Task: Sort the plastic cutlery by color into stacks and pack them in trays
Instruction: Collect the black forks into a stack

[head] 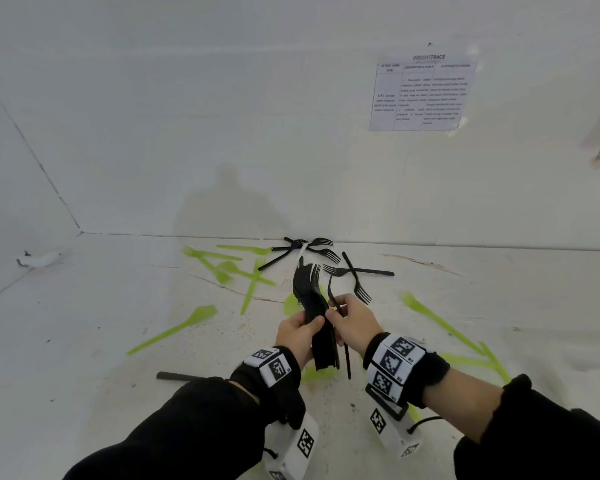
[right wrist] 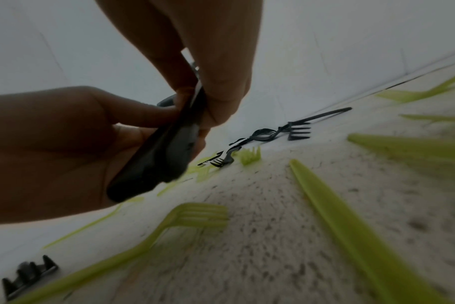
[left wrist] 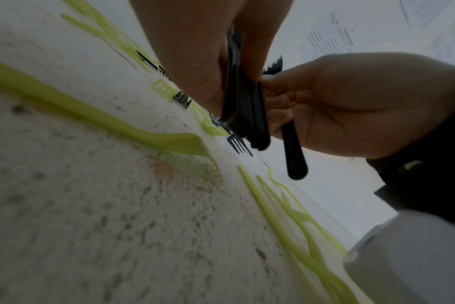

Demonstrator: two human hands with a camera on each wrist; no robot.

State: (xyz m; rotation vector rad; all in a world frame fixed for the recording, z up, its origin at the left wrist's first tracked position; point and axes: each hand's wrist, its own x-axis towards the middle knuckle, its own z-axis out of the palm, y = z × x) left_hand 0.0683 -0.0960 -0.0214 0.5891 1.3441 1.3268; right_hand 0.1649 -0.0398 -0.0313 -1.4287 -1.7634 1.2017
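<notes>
- While the left hand [head: 297,330] clasps a stack of black forks [head: 314,306] by the handles, tines pointing up and away from the person, the right hand [head: 355,322] pinches a single black fork [head: 340,327] just beside that stack.
- Seen from the left wrist, the single fork's handle hangs lower than the stacked handles, so it is not yet level with them; its long axis runs nearly parallel to the stack, tines up.
- That is the relation the next move turns on, as I judge it: the lone fork lies on the right side of the stack, touching or almost touching it, and needs to slide lengthwise until tines and handle ends line up.
- Both hands are held above the desk [head: 84,323], close together, thumbs meeting over the handles.
- More loose black forks [head: 326,254] lie crossed over one another near the back wall, straight ahead of both hands and about equally near to each.
- Green cutlery [head: 174,329] is scattered flat on both sides; a long green piece [head: 444,327] lies to the right, nearer the right hand.
- Another black handle [head: 177,376] lies by the left sleeve.
- No tray shows in any view, so packing looks some way off; the green pieces appear unsorted.
</notes>
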